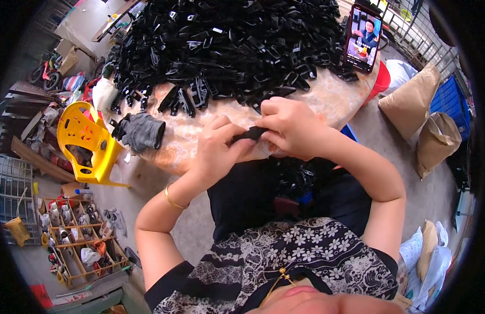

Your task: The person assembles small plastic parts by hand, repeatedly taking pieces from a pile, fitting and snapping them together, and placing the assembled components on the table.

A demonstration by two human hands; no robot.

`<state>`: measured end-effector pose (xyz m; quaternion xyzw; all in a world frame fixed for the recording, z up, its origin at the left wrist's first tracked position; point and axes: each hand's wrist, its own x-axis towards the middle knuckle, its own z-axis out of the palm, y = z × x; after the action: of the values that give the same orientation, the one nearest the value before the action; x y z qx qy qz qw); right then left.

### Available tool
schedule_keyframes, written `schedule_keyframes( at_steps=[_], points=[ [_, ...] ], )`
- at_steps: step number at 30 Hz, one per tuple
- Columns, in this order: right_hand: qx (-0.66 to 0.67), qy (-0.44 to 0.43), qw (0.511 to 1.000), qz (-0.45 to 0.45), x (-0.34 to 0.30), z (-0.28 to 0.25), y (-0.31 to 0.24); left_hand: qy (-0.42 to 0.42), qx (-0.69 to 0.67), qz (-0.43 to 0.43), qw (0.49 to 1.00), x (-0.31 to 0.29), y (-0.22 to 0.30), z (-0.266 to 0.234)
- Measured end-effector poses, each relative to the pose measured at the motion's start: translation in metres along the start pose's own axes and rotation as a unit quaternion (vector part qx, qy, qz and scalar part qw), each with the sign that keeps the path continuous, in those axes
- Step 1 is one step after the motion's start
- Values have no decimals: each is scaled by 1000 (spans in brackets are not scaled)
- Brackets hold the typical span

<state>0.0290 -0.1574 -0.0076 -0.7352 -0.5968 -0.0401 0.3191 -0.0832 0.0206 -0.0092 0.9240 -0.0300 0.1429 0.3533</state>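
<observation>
Both hands meet at the near edge of a round table (326, 99), gripping one small black plastic part (250, 134) between them. My left hand (219, 146) pinches its left end with thumb and fingers. My right hand (292, 125) curls over its right end. A big heap of similar black plastic parts (226, 42) covers the far half of the table, just beyond my hands. More black parts lie in my lap (294, 180), under my wrists.
A dark grey glove (143, 131) lies on the table's left edge. A phone (362, 37) stands propped at the far right, its screen lit. A yellow plastic chair (88, 144) is on the left, a shoe rack (77, 235) below it, brown sacks (417, 102) on the right.
</observation>
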Motion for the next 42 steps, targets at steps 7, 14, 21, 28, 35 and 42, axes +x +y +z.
schedule_keyframes(
  at_steps=[7,14,21,28,35,42],
  points=[
    [125,-188,968,108,-7,-33,3,-152,-54,85,983,7,-5,-25],
    [-97,64,993,9,2,7,16,2,284,159,946,32,-70,-85],
    [-245,29,969,27,20,23,10,-51,254,152,954,31,-74,-92],
    [-175,37,983,-37,-1,9,17,-90,210,250,941,23,-27,-65],
    [25,-17,982,184,-14,-19,18,-102,84,288,948,28,-3,-14],
    [-78,5,982,173,-18,-28,11,33,68,165,983,52,-7,1]
  ],
)
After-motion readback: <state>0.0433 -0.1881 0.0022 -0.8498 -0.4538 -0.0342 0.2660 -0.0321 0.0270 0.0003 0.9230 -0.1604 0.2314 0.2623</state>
